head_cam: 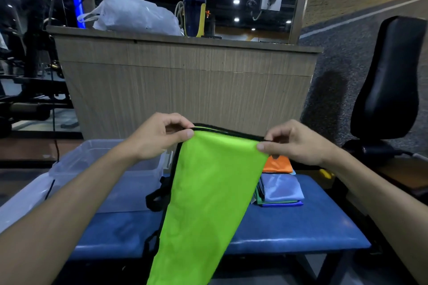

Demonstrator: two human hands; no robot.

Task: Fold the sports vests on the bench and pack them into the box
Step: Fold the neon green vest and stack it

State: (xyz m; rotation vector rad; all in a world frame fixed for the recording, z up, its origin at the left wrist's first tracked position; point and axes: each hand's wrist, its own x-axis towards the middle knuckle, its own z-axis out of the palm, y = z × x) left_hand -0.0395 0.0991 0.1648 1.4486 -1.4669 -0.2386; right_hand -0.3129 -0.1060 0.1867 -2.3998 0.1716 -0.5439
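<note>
Left hand [159,136] and right hand [294,143] each pinching a top corner of the green vest [208,192], hanging between them over the blue bench [289,229]; clear box [111,169] below the left hand; folded vests [281,188] under the right hand

Two bare forearms reach into view from the lower corners, sleeveless as far back from the fingers as the picture shows. The left hand [157,136] and right hand [294,143] wear no gloves; rings or a watch, as far as the dim light allows, cannot be made out.
</note>
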